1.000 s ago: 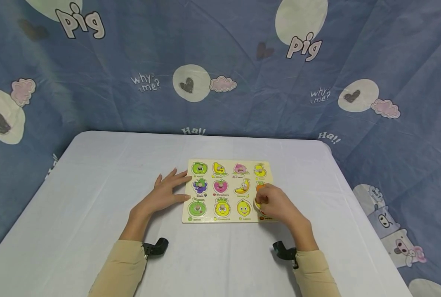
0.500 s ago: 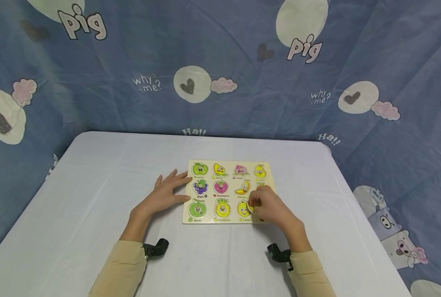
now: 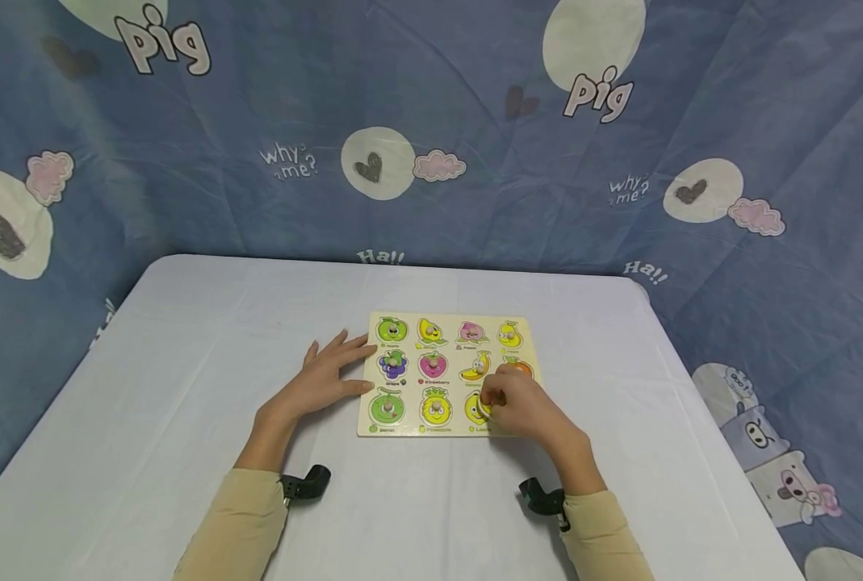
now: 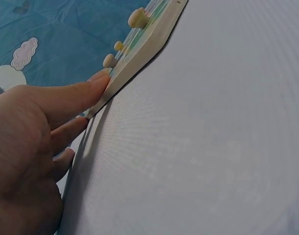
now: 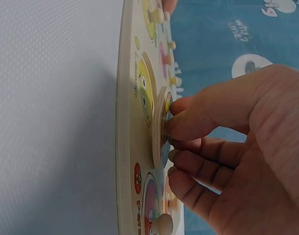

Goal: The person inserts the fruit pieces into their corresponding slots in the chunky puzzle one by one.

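A cream wooden knob puzzle board [image 3: 411,434] lies on the table, with fruit pictures and small pegs. My right hand [image 3: 521,403] pinches a pale-edged puzzle piece [image 5: 160,127] with some yellow on its face. In the right wrist view the piece is raised off the board, between the lemon picture [image 5: 145,88] and the persimmon piece [image 5: 150,203]. Its peg is hidden by the fingers. My left hand [image 3: 322,378] rests at the board's left edge, fingers spread and mostly straight. The left wrist view shows the thumb [image 4: 83,95] touching that edge.
A white cloth covers the table [image 3: 206,363]. Behind it hangs a blue patterned cloth [image 3: 504,202]. Other pieces sit on the board, such as the melon [image 3: 386,407], pineapple [image 3: 436,409] and strawberry [image 3: 433,365]. Each wrist wears a black camera mount [image 3: 307,484].
My right hand has moved left with the puzzle piece, from over the persimmon spot to the lemon picture's right side. More of the orange picture shows. The left hand has stayed still.
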